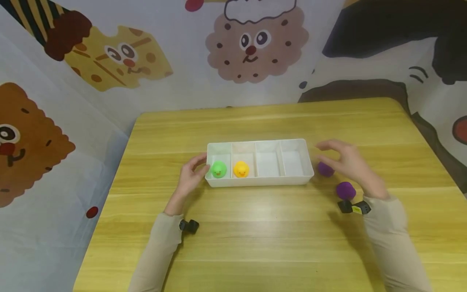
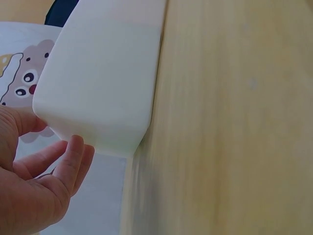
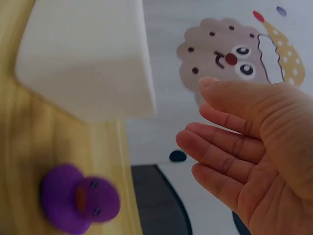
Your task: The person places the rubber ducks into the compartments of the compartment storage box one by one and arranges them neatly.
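Note:
A white four-section divider box (image 1: pixel 288 179) lies lengthwise on the table. A green toy duck (image 1: pixel 219 169) sits in its leftmost section, a yellow toy duck (image 1: pixel 241 169) in the one beside it; the two right sections hold nothing. My left hand (image 1: pixel 191 175) holds the box's left end, thumb at the rim and fingers against the outer wall (image 2: pixel 98 132). Off the box's right end, my right hand (image 1: pixel 344 162) hovers with thumb and fingers spread apart, holding nothing. Below it are a purple toy duck (image 1: pixel 326 169), partly hidden, and a second purple duck (image 1: pixel 345 191).
The wooden table (image 1: pixel 255 243) extends around the box, its back edge near a cloth backdrop (image 1: pixel 182 93) printed with cartoon food. Small black wrist devices sit at both cuffs, the right one (image 1: pixel 354 207) close to the nearer purple duck.

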The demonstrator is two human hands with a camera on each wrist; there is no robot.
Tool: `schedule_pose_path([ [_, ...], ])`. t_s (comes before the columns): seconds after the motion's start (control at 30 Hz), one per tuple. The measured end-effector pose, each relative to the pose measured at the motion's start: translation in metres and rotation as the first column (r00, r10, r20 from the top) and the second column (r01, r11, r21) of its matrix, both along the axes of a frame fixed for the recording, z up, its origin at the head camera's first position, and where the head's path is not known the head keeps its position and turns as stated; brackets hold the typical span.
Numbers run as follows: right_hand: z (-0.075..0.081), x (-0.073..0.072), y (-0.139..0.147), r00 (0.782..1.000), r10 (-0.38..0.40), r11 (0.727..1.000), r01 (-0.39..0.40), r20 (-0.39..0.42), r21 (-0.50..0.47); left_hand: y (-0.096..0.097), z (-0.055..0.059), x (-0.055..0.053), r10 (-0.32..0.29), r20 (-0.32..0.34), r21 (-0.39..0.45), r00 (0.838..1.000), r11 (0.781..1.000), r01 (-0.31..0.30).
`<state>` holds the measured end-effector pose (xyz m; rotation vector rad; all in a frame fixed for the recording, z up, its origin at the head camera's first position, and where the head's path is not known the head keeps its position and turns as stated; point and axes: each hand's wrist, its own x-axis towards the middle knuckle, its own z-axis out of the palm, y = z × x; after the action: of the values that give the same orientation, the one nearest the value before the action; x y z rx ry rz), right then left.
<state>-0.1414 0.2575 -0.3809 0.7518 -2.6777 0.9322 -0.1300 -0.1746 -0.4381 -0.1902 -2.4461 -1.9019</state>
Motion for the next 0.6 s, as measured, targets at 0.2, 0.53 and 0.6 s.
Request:
schedule_pose_path([
  [0.2, -0.010, 0.004, 0.014, 0.999, -0.030, 0.999, 0.029, 0.038, 0.036, 0.002, 0.008, 0.003, 0.000, 0.024, 0.012, 1.000, 1.000, 0.000],
  [0.53, -0.025, 0.011, 0.031, 0.977, -0.092, 0.994, 0.079, 0.194, 0.074, 0.009, 0.033, 0.011, -0.021, 0.062, 0.009, 0.998, 1.000, 0.020],
  [0.6, -0.028, 0.011, 0.032, 0.974, -0.097, 0.993, 0.080, 0.206, 0.086, 0.008, 0.033, 0.011, -0.022, 0.061, 0.011, 0.998, 1.000, 0.021],
])
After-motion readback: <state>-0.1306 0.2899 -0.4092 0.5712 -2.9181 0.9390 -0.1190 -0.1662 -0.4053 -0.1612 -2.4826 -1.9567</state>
